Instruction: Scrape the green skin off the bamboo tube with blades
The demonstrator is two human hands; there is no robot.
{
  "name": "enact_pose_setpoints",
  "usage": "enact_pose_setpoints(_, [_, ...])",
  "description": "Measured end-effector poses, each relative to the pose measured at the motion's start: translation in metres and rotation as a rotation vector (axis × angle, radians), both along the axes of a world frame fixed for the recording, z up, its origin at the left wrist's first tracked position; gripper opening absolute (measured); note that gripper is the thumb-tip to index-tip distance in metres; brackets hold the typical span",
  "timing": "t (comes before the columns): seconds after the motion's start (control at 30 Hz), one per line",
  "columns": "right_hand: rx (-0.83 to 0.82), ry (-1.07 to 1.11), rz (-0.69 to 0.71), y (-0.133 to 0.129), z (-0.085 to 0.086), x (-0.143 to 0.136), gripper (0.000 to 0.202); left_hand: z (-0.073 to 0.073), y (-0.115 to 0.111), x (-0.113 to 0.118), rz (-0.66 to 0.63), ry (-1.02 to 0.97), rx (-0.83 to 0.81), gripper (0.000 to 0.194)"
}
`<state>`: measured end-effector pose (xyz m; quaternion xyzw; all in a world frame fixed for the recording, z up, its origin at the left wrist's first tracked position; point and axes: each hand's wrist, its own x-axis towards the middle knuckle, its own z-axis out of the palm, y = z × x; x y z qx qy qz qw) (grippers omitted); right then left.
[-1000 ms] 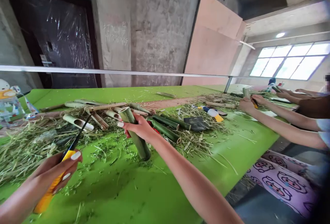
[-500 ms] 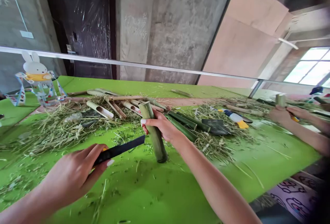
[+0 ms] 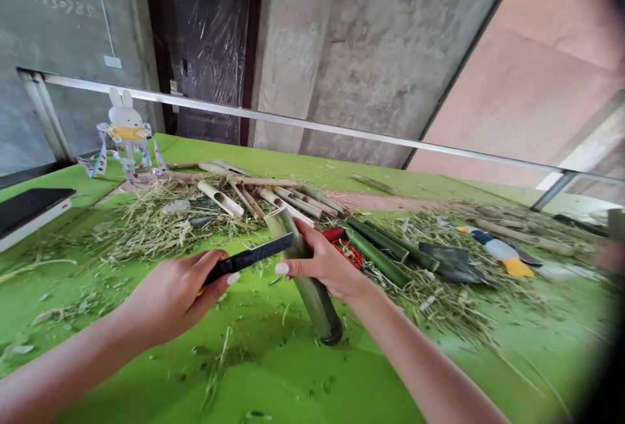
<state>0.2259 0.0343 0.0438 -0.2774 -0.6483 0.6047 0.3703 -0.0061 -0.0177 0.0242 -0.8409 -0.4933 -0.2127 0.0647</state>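
One knife [image 3: 249,258] sits in our left hand [image 3: 173,297], its fingers closed round the handle. Our right hand [image 3: 325,264] is part open, wrapped round the upper part of a thick bamboo piece [image 3: 317,303], which leans over the green tabletop [image 3: 273,378]. The blade crosses in front of the bamboo's upper end; we cannot tell if they touch. Just beyond our right hand lie a red-handled tool [image 3: 352,253] and green bamboo tubes [image 3: 378,256], with a dark flat piece [image 3: 452,262] beside them. Farther right, we see a white, yellow and navy item [image 3: 498,249] on plant scraps [image 3: 454,310]. Split bamboo pieces [image 3: 219,200] lie past our knife. At far left are a black slab [image 3: 34,208] and, beyond it, a rabbit-topped bottle [image 3: 131,150]. Behind run a metal rail [image 3: 293,123] and a plastic-covered door [image 3: 202,53].
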Motion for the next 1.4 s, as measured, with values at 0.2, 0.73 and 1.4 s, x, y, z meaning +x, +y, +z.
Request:
enact_pose_setpoints(0.2, [0.174, -0.108, -0.077, -0.008, -0.002, -0.003, 0.039, 0.008, -0.003, 0.006, 0.024, -0.006, -0.117, 0.035])
enact_pose_setpoints(0.73, [0.324, -0.197, -0.213, -0.021, -0.005, -0.006, 0.027, 0.012, -0.009, 0.013, 0.186, 0.152, 0.038, 0.035])
enact_pose_setpoints(1.4, [0.408, -0.143, -0.384, -0.02, 0.005, 0.0, 0.025, 0.03, 0.002, 0.031, 0.257, 0.228, 0.125, 0.039])
